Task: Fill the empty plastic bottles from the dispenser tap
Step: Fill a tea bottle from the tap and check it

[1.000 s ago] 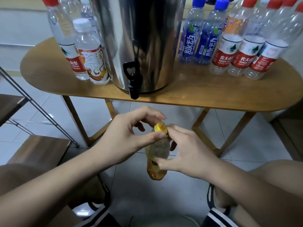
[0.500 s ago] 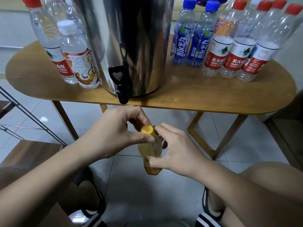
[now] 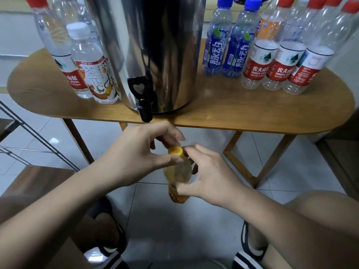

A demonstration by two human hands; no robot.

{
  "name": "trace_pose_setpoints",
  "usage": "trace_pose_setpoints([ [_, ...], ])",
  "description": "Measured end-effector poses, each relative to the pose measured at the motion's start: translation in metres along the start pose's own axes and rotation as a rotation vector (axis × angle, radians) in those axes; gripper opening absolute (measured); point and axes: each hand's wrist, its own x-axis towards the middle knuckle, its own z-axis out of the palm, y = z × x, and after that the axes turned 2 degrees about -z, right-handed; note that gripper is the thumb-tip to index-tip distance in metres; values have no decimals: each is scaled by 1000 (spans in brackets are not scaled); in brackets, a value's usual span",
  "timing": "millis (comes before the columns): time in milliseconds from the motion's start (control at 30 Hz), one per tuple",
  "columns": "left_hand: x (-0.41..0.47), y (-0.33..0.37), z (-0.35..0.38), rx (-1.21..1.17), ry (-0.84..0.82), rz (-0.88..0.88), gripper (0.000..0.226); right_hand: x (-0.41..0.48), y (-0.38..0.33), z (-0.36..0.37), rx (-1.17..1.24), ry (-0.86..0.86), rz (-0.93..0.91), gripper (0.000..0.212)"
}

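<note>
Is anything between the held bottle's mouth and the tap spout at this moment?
Yes. The yellow cap sits on the bottle, pinched by the left hand, whose fingers show just below the tap spout. The right hand grips the bottle's body. Nothing else shows in the gap.

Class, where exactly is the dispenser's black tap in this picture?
In the head view the black tap sits left of centre, at the foot of the steel dispenser, its spout at the wooden table's front edge, above the left hand.
</note>
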Motion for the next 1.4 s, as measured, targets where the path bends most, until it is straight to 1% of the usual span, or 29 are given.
trace_pose_setpoints([
  [100, -1, 0, -4, -25, -77, 44, 41, 0, 0, 0, 2, -13, 22, 53],
  [300, -2, -3, 4, 119, 0, 62, 45, 0, -2, 1, -16, -18, -11, 47],
  [400, -2, -1, 3, 66, -37, 73, 34, 0, -1, 1, -6, -32, 10, 50],
  [467, -2, 1, 1, 24, -91, 88, 40, 0, 0, 0, -8, -39, 15, 57],
  [533, -2, 1, 1, 17, -78, 79, 38, 0, 0, 0, -13, -39, 1, 51],
  [600, -2, -1, 2, 96, -6, 71, 33, 0, -1, 0, -22, -23, -21, 43],
  [700, -3, -3, 5, 193, 40, 77, 37, 0, -2, 0, -26, -16, -28, 40],
  [867, -4, 1, 1, 156, -42, 108, 27, 0, -2, -5, -25, -17, -20, 44],
  [1000, -2, 2, 1, 143, -76, 175, 32, 0, -3, -9, -14, -12, 5, 43],
  [1067, -2, 1, 1, 146, -48, 183, 33, 0, -4, -11, 2, -11, 8, 45],
  [1167, -3, 0, 4, 179, 18, 152, 45, 0, -6, -11, 0, -18, -7, 44],
  [1200, -3, -1, 5, 190, 28, 148, 45, 0, -6, -11, -9, -22, -10, 44],
  [1400, -3, 4, 7, 207, 2, 145, 28, -1, -6, -11, -45, -32, -10, 46],
])
